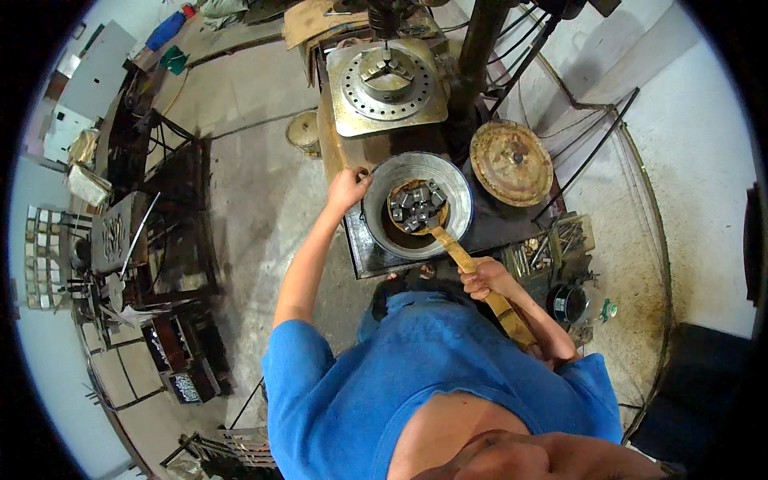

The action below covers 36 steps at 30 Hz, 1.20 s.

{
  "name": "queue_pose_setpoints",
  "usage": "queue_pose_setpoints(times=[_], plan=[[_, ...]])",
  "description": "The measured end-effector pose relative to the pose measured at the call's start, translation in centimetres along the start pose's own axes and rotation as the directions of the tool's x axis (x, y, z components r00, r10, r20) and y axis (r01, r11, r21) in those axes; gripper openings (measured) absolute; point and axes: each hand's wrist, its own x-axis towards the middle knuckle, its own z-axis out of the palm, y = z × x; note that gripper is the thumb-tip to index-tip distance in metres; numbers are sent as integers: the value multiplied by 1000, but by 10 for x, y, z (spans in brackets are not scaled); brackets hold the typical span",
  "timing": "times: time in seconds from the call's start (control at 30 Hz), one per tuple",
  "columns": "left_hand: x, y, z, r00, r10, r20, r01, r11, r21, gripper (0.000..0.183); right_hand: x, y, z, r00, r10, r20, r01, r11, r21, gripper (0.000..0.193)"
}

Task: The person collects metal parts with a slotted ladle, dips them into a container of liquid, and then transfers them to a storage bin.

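My right hand [482,280] grips the long wooden-handled scoop [418,210] loaded with grey metal blocks [416,206], inside the round steel basin [460,196]; my left hand [346,190] clamps its rim. Mid-scoop, I judge; next calls for a level lift.

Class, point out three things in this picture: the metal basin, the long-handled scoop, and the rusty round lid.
basin [460,188]: head view, its right inner wall.
scoop [458,252]: head view, its wooden handle.
lid [512,162]: head view, its rusty top.

Head-worn fisheye, steeply downward, perhaps arm's-length.
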Motion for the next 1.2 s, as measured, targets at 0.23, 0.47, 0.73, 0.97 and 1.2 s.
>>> queue_pose_setpoints(times=[0.23, 0.47, 0.73, 0.97, 1.2], plan=[[28, 3, 14, 993, 111, 31, -114, 982, 151, 24, 15, 3, -2, 997, -48, -68, 45, 998, -49, 16], [25, 10, 21, 966, 256, -20, -256, 966, -21, 21, 28, 32, 5, 905, -298, -303, 236, 945, -227, 19], [18, 39, 33, 931, 318, -178, -347, 923, -167, 17, 35, 59, 8, 942, -292, -165, 284, 956, -73, 18], [4, 54, 30, 871, 420, -255, -463, 875, -139, 14, 40, 66, -16, 976, -206, 74, 192, 968, 161, 21], [-18, 52, 33, 851, 437, -292, -464, 886, -24, 12, 11, 34, -34, 998, 11, 60, -27, 960, 278, 29]])
